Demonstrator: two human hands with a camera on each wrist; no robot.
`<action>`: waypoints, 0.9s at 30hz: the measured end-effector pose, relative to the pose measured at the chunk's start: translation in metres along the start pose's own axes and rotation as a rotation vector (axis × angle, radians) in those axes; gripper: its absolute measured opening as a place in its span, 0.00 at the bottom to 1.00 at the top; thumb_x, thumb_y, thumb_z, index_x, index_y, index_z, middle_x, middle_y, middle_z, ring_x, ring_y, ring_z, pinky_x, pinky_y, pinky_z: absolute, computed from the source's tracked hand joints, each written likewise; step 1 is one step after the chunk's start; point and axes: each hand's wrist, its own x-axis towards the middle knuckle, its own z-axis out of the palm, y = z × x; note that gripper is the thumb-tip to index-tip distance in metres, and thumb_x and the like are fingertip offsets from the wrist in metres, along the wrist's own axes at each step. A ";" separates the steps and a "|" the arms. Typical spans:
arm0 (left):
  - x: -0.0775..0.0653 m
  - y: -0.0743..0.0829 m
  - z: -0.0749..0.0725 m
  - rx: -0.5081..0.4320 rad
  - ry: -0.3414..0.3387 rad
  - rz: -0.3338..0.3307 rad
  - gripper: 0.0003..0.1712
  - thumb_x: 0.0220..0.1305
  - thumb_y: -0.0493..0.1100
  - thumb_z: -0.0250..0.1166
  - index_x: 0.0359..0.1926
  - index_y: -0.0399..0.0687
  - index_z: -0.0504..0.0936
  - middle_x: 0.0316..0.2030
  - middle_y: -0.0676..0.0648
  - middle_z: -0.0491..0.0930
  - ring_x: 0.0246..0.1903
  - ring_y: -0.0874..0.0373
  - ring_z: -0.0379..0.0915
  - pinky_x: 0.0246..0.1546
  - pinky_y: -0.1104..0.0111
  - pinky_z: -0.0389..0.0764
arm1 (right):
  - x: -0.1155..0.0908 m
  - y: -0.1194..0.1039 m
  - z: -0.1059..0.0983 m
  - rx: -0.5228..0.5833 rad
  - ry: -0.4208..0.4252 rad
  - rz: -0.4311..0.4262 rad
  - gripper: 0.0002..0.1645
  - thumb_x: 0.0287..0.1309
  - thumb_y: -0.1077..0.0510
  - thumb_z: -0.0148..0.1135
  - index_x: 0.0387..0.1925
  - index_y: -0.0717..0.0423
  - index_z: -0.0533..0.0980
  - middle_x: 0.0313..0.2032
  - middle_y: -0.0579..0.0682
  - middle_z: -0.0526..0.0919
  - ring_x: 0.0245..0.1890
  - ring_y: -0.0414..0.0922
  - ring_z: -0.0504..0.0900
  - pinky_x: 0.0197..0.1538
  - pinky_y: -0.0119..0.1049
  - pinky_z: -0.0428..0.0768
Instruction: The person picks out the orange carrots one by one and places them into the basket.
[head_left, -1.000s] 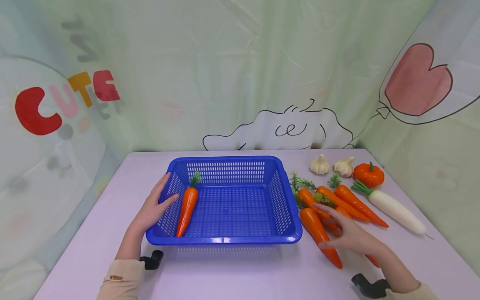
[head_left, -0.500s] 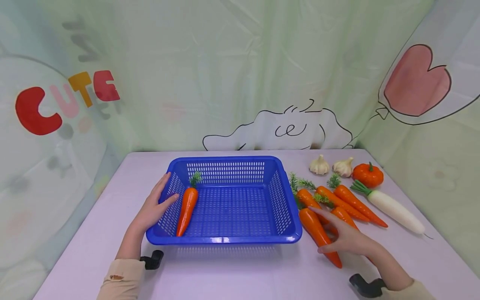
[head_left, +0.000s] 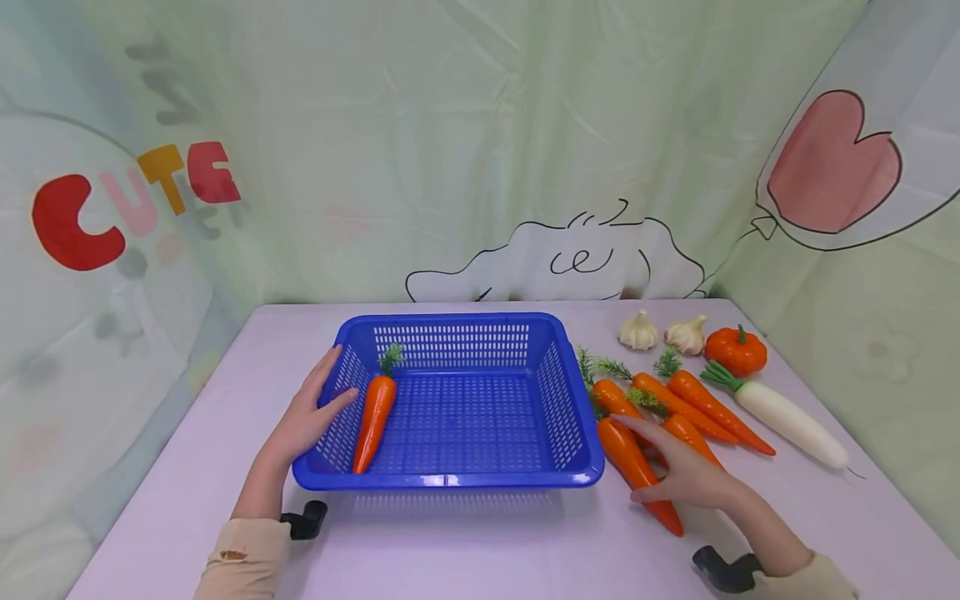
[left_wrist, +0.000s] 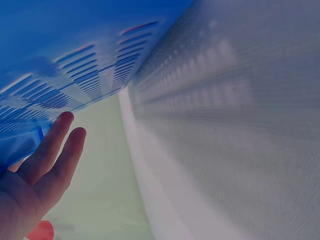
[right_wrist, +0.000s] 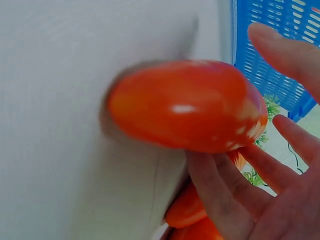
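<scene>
My left hand [head_left: 303, 417] rests on the left rim of a blue plastic basket [head_left: 447, 481], fingers along its outer side and thumb over the edge. One orange carrot [head_left: 375, 421] with a leafy green top lies inside, near the left wall. To the right of the basket, my right hand [head_left: 690, 473] spans another carrot [head_left: 628, 454] on the table. In the right wrist view, its fingers touch one side of that carrot [right_wrist: 185, 107], while the thumb [right_wrist: 287, 52] stands apart from it. The left wrist view shows two straight fingers beside the basket's slotted wall [left_wrist: 95, 75].
Several more carrots [head_left: 720, 408] lie bunched behind the right hand. Farther right are a white radish [head_left: 791, 423] and a small orange pumpkin [head_left: 737, 350]. Two garlic bulbs, one at the left [head_left: 639, 331] and one at the right [head_left: 686, 335], sit at the back. A curtain [head_left: 465, 167] hangs behind the table.
My right hand has shifted slightly left and down over the nearest carrot, its thumb now on the carrot's left side as seen from the head. The left hand and basket have not moved.
</scene>
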 end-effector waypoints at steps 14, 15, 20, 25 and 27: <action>0.000 0.001 0.000 -0.002 0.002 0.003 0.42 0.64 0.53 0.54 0.72 0.56 0.42 0.70 0.41 0.40 0.68 0.40 0.35 0.58 0.37 0.47 | 0.000 -0.002 0.006 -0.014 0.010 0.055 0.54 0.34 0.56 0.77 0.64 0.54 0.59 0.58 0.68 0.63 0.54 0.64 0.67 0.48 0.52 0.76; 0.000 0.001 0.000 -0.001 0.002 0.005 0.41 0.64 0.53 0.54 0.72 0.56 0.42 0.70 0.41 0.40 0.68 0.40 0.35 0.58 0.37 0.47 | 0.000 -0.003 0.006 -0.004 0.006 0.075 0.55 0.33 0.55 0.77 0.65 0.53 0.59 0.59 0.68 0.63 0.55 0.64 0.66 0.49 0.52 0.76; -0.001 0.001 0.000 -0.003 -0.001 0.005 0.41 0.65 0.52 0.54 0.72 0.55 0.42 0.70 0.41 0.40 0.68 0.39 0.36 0.58 0.37 0.47 | -0.005 -0.006 0.007 0.072 -0.022 0.162 0.56 0.32 0.54 0.77 0.66 0.52 0.58 0.61 0.70 0.60 0.55 0.65 0.65 0.50 0.53 0.75; -0.001 0.002 -0.001 -0.005 -0.002 0.002 0.41 0.65 0.52 0.53 0.72 0.55 0.42 0.70 0.41 0.40 0.68 0.39 0.36 0.58 0.37 0.47 | -0.008 -0.009 0.006 0.154 -0.013 0.170 0.56 0.36 0.57 0.75 0.67 0.51 0.56 0.63 0.70 0.56 0.52 0.60 0.67 0.46 0.47 0.77; -0.001 0.002 -0.001 -0.004 -0.002 0.002 0.41 0.65 0.52 0.53 0.72 0.55 0.42 0.70 0.41 0.40 0.68 0.39 0.36 0.58 0.37 0.47 | -0.008 -0.009 0.005 0.193 -0.003 0.150 0.55 0.37 0.59 0.74 0.68 0.52 0.55 0.63 0.70 0.55 0.53 0.62 0.66 0.46 0.46 0.78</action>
